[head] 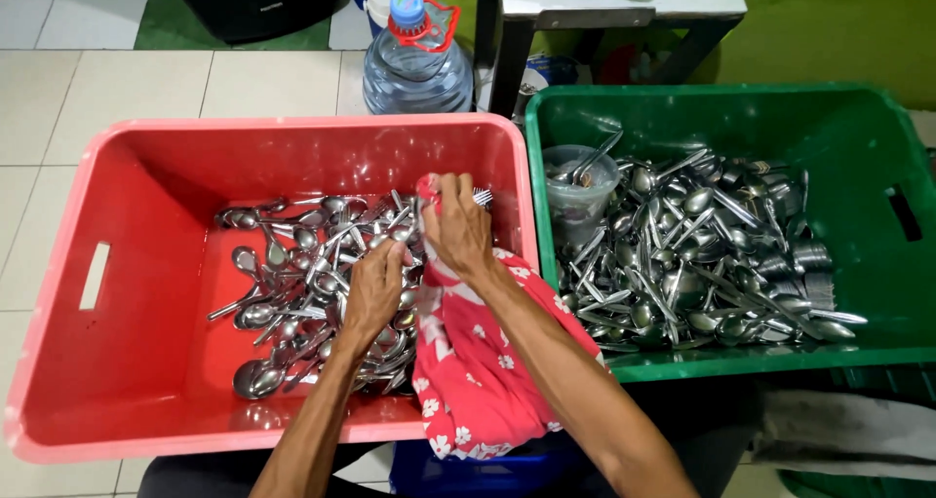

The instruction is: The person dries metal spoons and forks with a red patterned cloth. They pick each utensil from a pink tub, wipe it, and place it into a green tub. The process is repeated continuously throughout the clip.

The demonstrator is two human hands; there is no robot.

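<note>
My right hand [458, 227] grips the top of a red cloth with white flowers [468, 362], wrapped around a fork [482, 197] whose tines stick out past my fingers. The cloth drapes over the front edge of the red crate [146, 167]. My left hand [375, 293] rests low over the pile of metal spoons and forks [302, 284] in the red crate, fingers curled; whether it holds a piece I cannot tell.
A green crate [877, 128] to the right holds several more spoons and forks and a clear plastic cup [580, 191]. A large water bottle [417, 64] stands on the tiled floor behind, beside a table leg [507, 59].
</note>
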